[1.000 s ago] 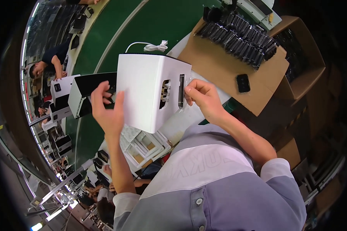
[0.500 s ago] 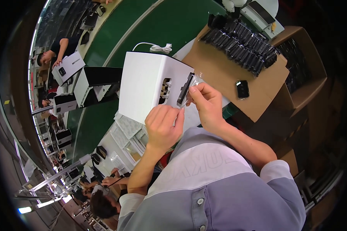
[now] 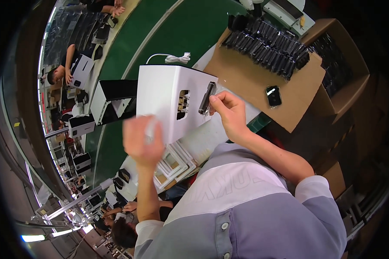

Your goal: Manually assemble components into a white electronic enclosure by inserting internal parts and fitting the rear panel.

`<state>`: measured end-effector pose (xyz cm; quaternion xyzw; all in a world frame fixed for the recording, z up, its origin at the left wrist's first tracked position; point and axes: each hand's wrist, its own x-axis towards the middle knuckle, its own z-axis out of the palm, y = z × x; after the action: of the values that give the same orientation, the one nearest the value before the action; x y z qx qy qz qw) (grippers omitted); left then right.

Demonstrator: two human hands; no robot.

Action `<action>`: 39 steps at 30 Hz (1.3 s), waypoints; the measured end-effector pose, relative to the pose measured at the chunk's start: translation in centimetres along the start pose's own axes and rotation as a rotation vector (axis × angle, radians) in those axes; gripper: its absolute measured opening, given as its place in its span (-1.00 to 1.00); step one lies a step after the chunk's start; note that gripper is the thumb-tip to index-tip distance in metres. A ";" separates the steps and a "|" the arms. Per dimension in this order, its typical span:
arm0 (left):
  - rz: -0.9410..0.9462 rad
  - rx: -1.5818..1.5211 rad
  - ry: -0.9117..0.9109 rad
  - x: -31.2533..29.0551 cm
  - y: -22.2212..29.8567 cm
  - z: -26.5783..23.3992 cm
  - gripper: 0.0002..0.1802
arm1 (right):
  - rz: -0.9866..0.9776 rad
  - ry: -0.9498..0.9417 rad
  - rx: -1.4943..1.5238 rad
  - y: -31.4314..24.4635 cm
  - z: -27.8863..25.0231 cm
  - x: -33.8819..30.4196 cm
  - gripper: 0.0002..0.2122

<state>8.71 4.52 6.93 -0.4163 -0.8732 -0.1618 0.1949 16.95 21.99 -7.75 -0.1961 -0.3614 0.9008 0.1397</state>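
My right hand (image 3: 230, 114) pinches a narrow black plastic piece (image 3: 207, 98) between thumb and fingers, with a bit of clear film at its lower end. It holds the piece just in front of the side of a white box-shaped appliance (image 3: 157, 93). That side has a rounded cutout (image 3: 183, 104) with metal parts showing inside. My left hand (image 3: 143, 140) is smeared by motion at the appliance's lower left corner. Something pale and see-through shows at its fingers, too blurred to name. A bundled white power cord (image 3: 177, 58) lies behind the appliance.
Right of the appliance, a cardboard sheet (image 3: 229, 64) carries a pile of film-wrapped black pieces (image 3: 268, 45) and a small black glossy part (image 3: 273, 96). Beyond stands an open carton (image 3: 350, 90). White frames (image 3: 175, 166) lie near my left forearm. Another white appliance (image 3: 103, 101) stands on the green conveyor (image 3: 116, 56); co-workers sit alongside.
My left hand has left the black piece and moved left and slightly down. The right hand still holds the piece, with less film around it.
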 end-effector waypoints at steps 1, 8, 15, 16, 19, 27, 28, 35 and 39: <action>-0.102 0.084 0.061 0.8 -1.7 -0.2 -0.71 | 0.000 -0.002 0.002 0.0 0.1 -0.1 -0.81; -0.669 -0.618 -0.362 0.9 -12.7 2.5 -0.80 | 0.065 -0.153 -0.090 1.0 0.7 0.0 -0.83; -0.761 -0.776 -0.389 0.7 -13.6 5.3 -0.72 | -0.015 -0.161 -0.172 2.1 1.2 0.7 -0.83; -0.799 -0.847 -0.404 0.8 -13.4 5.3 -0.69 | -0.010 -0.157 -0.172 2.2 1.3 0.7 -0.83; -0.887 -0.927 -0.412 0.3 -13.0 5.3 -0.64 | -0.033 -0.152 -0.226 1.8 1.2 1.1 -0.83; -1.075 -0.901 -0.205 -1.9 -11.4 4.5 -0.60 | 0.013 -0.268 -0.340 0.7 0.0 2.8 -0.81; -1.081 -0.896 -0.206 -2.2 -11.8 4.6 -0.60 | 0.019 -0.270 -0.336 0.6 0.4 2.9 -0.81; -0.901 -0.729 -0.170 -1.5 -11.0 5.0 -0.60 | -0.016 -0.307 -0.412 0.8 2.4 3.1 -0.81; -0.947 -0.758 -0.211 -2.0 -11.2 4.9 -0.53 | -0.056 -0.314 -0.444 0.7 3.0 3.1 -0.81</action>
<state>-0.01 -1.33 0.37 -0.0376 -0.8596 -0.4878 -0.1473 12.81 20.93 -6.98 -0.0696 -0.5724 0.8148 0.0605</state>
